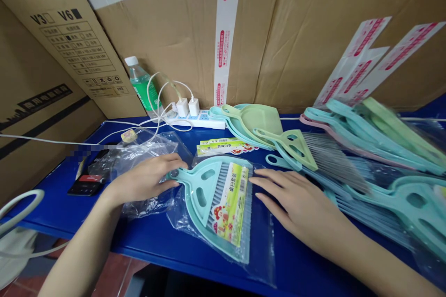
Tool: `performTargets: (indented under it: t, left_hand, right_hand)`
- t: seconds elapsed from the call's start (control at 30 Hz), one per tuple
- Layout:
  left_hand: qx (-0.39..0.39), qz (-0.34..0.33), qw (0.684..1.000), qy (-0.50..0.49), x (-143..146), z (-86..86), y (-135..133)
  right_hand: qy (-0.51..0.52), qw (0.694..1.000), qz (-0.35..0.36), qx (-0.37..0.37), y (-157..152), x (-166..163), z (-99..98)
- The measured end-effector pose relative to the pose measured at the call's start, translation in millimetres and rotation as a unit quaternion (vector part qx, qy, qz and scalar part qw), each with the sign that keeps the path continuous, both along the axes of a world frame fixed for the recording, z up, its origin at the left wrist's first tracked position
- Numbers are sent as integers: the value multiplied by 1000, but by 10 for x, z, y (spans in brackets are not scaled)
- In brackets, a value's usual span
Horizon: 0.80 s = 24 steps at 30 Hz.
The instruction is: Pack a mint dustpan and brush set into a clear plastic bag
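A light-blue dustpan (195,197) with a matching hand brush (205,185) nested in it lies inside a clear plastic bag (263,241) on the blue table. Over the bristles sits a yellow-green printed card (230,204). My left hand (149,178) pinches the handle end of the set between thumb and fingers. At the bag's right side, my right hand (292,204) has its fingers stretched out over the plastic, close to the card and bristles. Whether those fingertips press on the bag is hard to tell.
More dustpans (263,118) and brushes (292,144) pile up at the back right. Printed cards (223,146) lie behind the set, and crumpled plastic bags (135,199) at left. A power strip (209,120), cables and a bottle (142,86) stand before large cardboard boxes (188,41).
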<state>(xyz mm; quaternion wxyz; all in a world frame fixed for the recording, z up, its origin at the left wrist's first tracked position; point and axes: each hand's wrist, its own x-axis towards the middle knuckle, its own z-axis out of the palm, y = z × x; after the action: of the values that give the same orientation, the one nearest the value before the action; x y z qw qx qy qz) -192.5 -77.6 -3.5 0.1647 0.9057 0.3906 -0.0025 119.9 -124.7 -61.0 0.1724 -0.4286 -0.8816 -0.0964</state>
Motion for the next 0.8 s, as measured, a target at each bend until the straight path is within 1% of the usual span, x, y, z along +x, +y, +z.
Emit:
performTargets:
  t: [0.1,0.17,0.27,0.37,0.47,0.57,0.6,0.67,0.73,0.8]
  left_hand:
    - [27,-2,1000,-6,39,-1,9]
    - [46,-10,999,-5,75,-15,15]
    - [93,-25,995,13,113,-71,29]
    - [151,-22,987,43,137,-147,43]
    - [192,-10,979,67,177,-211,50]
    - [207,-5,976,66,228,-269,50]
    - [212,5,976,57,240,-286,49]
    - [229,45,972,26,248,-299,48]
    - [241,109,964,-5,235,-271,45]
    - [218,170,961,-9,211,-203,37]
  right_hand:
    - [28,999,-24,20,41,9,-4]
    - [47,998,-30,8,61,13,-27]
    - [70,996,-18,-48,64,-5,-66]
    - [97,989,-8,-107,40,-36,-65]
    - [125,976,-11,-176,1,-51,-8]
    - [147,961,-20,-234,-34,-54,60]
    - [155,956,-23,-248,-40,-56,73]
    - [171,948,-25,-267,-41,-62,74]
    - [183,944,-30,-274,-29,-69,49]
    - [185,942,-38,-276,-11,-73,19]
